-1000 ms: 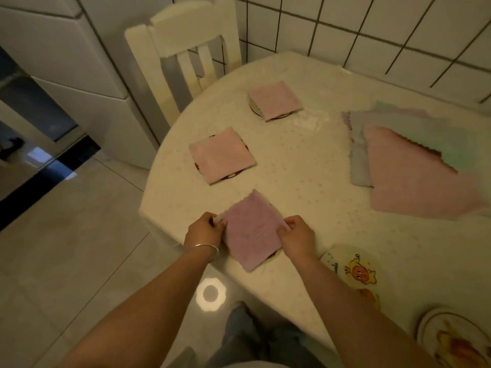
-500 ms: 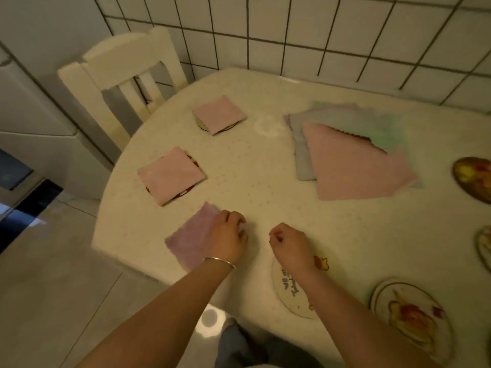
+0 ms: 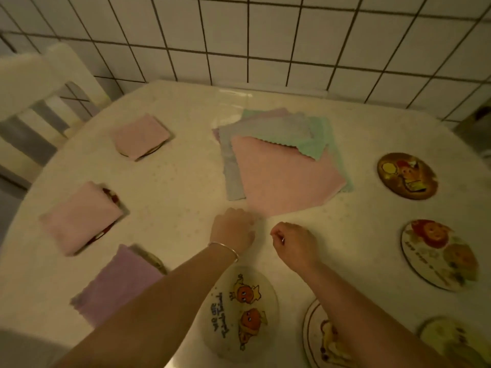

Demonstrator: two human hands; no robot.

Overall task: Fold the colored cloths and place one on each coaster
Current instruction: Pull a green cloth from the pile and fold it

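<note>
Both hands have left the lilac folded cloth [image 3: 117, 282], which now lies on its coaster at the near left edge of the worktop [image 3: 180, 197], and have come forward to the stack. Further left-to-centre, two pink folded cloths [image 3: 79, 216] [image 3: 140, 135] already cover their coasters. The left hand [image 3: 233, 227] hovers just beside the near corner of the pink cloth [image 3: 281, 176] topping the unfolded stack, fingers curled and holding nothing. The right hand [image 3: 295, 243] is beside it, also loosely curled and empty. To the right, bare coasters wait: one below the arms [image 3: 239, 312], another dark one [image 3: 407, 175], and one nearer [image 3: 438, 253]. The step in hand seems to be fetching the next cloth; the next move calls for pinching that pink corner, drawing it clear of the stack, then folding it.
</note>
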